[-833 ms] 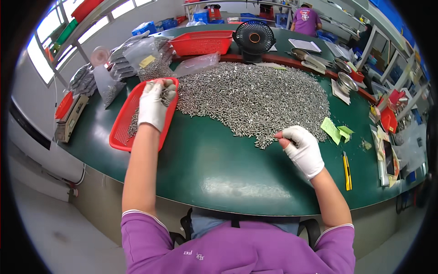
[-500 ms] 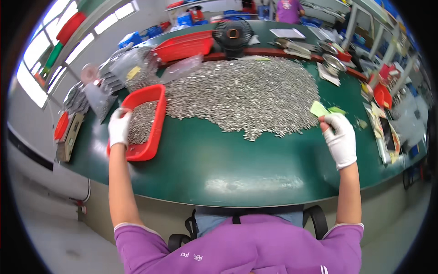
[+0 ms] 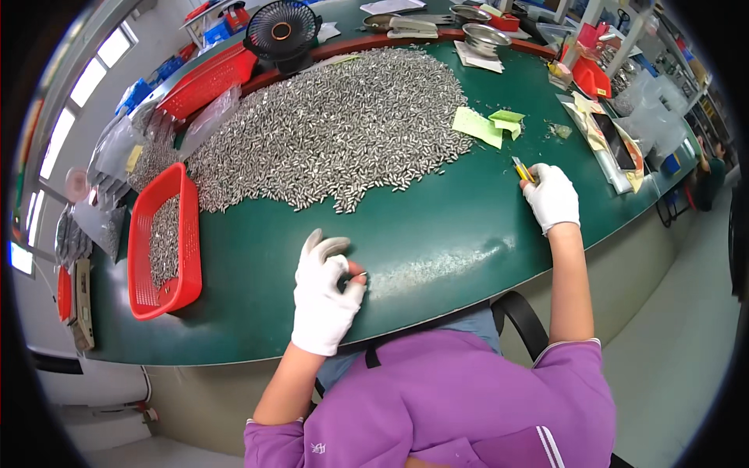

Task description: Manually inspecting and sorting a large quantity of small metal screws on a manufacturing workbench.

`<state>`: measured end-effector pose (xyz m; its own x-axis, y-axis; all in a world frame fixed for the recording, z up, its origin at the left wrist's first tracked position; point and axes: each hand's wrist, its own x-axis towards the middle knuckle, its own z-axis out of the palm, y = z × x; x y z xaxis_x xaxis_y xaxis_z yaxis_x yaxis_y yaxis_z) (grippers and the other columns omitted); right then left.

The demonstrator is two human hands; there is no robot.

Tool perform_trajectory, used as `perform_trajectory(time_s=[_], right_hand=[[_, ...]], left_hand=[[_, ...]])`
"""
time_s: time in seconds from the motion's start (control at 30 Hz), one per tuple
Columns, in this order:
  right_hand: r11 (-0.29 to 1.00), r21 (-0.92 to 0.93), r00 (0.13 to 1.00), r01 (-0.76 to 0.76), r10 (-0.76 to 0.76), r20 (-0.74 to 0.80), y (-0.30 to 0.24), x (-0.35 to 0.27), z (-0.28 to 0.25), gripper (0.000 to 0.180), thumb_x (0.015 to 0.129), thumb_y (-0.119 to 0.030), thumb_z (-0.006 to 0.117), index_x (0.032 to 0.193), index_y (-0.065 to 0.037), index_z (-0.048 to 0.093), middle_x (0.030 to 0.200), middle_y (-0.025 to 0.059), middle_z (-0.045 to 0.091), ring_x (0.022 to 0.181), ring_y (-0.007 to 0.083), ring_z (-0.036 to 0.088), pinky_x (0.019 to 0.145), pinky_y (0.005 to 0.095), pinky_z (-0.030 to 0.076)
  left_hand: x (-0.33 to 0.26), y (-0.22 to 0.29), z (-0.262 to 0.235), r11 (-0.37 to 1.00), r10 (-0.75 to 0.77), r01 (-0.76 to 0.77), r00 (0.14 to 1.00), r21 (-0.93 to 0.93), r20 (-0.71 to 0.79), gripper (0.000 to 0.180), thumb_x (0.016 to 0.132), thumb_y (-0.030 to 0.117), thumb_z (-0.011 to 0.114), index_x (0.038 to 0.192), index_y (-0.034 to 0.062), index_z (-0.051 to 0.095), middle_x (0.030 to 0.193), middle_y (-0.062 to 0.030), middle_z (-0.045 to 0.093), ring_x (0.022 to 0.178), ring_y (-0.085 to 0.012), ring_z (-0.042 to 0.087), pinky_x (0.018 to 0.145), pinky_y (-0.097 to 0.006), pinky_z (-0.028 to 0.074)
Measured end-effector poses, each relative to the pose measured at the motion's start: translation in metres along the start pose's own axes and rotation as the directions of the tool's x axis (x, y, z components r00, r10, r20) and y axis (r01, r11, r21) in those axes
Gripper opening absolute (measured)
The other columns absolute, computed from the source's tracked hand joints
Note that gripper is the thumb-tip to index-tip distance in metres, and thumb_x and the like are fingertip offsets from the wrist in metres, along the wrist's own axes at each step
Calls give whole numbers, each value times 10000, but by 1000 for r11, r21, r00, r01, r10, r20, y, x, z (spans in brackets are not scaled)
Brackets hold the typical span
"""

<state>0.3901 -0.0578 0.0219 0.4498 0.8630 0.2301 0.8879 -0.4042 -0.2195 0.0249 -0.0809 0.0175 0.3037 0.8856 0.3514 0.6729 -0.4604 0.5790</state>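
Green tabletop (image 3: 437, 226) sweeps right across the view, its near edge bowed by the lens and running close below the left hand (image 3: 321, 300), a raised red-brown ledge (image 3: 425, 39) bounding the far side. Plenty of open surface between the heap of metal pieces (image 3: 335, 125) and that near edge, and the left hand is right over this strip, well apart from the heap! Thumb and index tip meet in a narrow pinch, the other fingers fanned; whether a small piece sits between them, I cannot tell.

Over to the right hand (image 3: 554, 200): a firm, closed grip on a yellow cutter (image 3: 523, 169), blade end pointing up and away, open green surface on either side. Just beyond it, creased pale green paper (image 3: 477, 127) touches the heap's right border.

Now textures! Short, shiny grey cylinders by the thousand, spread in a ragged-edged mound. More of them lie at left in a red basket (image 3: 189, 257), glossy plastic with perforated walls and rounded corners, close beside the heap. White knit gloves on both hands, the left index tip bare. Behind, a round black fan (image 3: 282, 33) with a spoked grille, a slatted red tray (image 3: 207, 82), and crinkled clear plastic bags (image 3: 97, 222) at left; polished steel bowls (image 3: 485, 37) gleam at the far right.
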Motion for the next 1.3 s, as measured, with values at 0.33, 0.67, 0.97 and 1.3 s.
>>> perform_trajectory(time_s=[0.33, 0.67, 0.97, 1.3], right_hand=[[662, 618, 776, 424, -618, 129, -88, -84, -24, 420, 840, -185, 652, 1237, -96, 549, 993, 140, 616, 887, 334, 620, 791, 397, 510], [681, 413, 650, 604, -721, 238, -126, -122, -16, 369, 808, -124, 603, 1176, -104, 596, 899, 114, 563, 800, 299, 589, 676, 413, 514], [627, 519, 626, 581, -752, 207, -133, -128, -12, 344, 803, -140, 623, 1144, -105, 595, 855, 109, 562, 784, 294, 615, 646, 406, 529], [635, 479, 622, 606, -754, 212, -135, -130, -11, 342, 798, -130, 624, 1136, -87, 595, 857, 109, 556, 789, 280, 617, 628, 386, 538]], left_hand=[[-7, -1, 4, 994, -42, 38, 998, 107, 38, 114, 702, 38, 698, 781, 64, 620, 1249, -127, 580, 1298, -413, 421, 1016, -452, 398], [-8, -2, 5, 992, -23, 15, 998, 129, 64, 129, 704, 50, 707, 779, 71, 604, 1262, -107, 570, 1304, -397, 414, 1023, -456, 381], [-8, -2, 6, 992, -26, 18, 998, 126, 58, 142, 705, 57, 714, 772, 68, 589, 1254, -88, 575, 1305, -377, 416, 1030, -453, 370], [-9, -2, 7, 992, -17, 11, 999, 126, 48, 148, 700, 47, 717, 760, 67, 583, 1250, -88, 580, 1304, -384, 418, 1046, -455, 356]])
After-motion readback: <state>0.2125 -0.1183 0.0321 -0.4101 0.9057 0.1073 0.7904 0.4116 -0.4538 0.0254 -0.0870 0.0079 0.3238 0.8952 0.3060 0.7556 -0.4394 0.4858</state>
